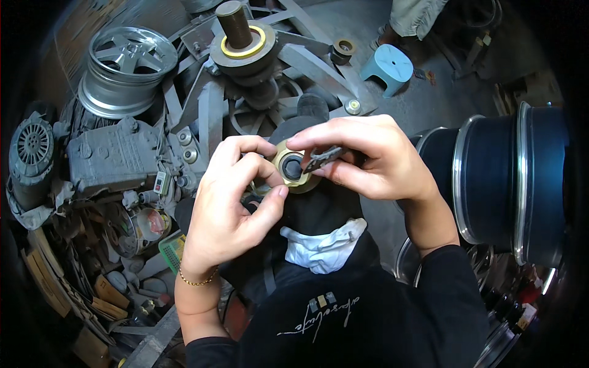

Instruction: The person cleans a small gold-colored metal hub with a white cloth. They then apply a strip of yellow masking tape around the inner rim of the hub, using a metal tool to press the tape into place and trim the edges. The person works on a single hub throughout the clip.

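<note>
A yellowish brass-coloured ring point(297, 183) with a dark round centre sits in front of me, above my lap. My left hand point(230, 196) has its thumb and fingertips against the ring's left side, pinching its edge. My right hand point(377, 156) pinches a thin dark metal tool point(324, 159) between thumb and fingers; its kind is hard to make out. The tool's tip reaches the right side of the opening, while one right fingertip rests on the ring's upper edge. A crumpled white cloth point(325, 248) lies on my lap below.
A silver wheel rim point(126, 76) stands back left near a dusty grey motor point(113, 156). Ahead is a metal frame with an upright shaft point(234, 27). Dark wheel barrels point(491, 178) line the right. A light-blue stool point(388, 67) stands beyond, near another person's leg point(417, 15).
</note>
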Motion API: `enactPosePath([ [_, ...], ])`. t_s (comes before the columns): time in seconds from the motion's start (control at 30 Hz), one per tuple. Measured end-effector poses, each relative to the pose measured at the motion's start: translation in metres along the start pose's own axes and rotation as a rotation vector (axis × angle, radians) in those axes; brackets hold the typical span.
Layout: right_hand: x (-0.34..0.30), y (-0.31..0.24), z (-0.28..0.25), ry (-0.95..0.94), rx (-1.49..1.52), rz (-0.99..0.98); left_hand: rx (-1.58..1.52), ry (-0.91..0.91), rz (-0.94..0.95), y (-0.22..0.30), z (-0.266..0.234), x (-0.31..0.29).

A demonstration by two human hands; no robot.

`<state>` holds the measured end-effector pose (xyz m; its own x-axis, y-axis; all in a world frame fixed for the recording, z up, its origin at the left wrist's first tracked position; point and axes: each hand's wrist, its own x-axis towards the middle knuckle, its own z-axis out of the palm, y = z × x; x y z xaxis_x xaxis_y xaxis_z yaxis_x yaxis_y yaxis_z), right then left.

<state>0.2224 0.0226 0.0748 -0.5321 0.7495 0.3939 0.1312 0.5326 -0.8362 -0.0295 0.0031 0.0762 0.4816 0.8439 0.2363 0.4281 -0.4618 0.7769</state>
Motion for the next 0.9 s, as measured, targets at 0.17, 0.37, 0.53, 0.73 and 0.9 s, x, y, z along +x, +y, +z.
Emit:
enactPosePath([
  [0.17, 0.004, 0.009, -0.002, -0.004, -0.022, -0.068, 0.038, 0.029, -0.020, 0.005, 0.004, 0.000],
  [0.37, 0.008, 0.016, -0.004, -0.035, -0.059, -0.129, 0.056, 0.051, -0.035, 0.004, 0.008, -0.001],
  [0.53, 0.005, 0.019, -0.004, -0.065, 0.059, -0.063, 0.122, 0.108, 0.000, 0.006, 0.018, -0.005],
  [0.73, -0.001, 0.030, -0.004, -0.019, 0.156, -0.030, 0.133, 0.136, 0.095, 0.000, 0.025, -0.003],
  [0.9, -0.005, 0.033, -0.008, -0.016, 0.194, -0.008, 0.138, -0.007, 0.172, -0.004, 0.010, 0.016],
])
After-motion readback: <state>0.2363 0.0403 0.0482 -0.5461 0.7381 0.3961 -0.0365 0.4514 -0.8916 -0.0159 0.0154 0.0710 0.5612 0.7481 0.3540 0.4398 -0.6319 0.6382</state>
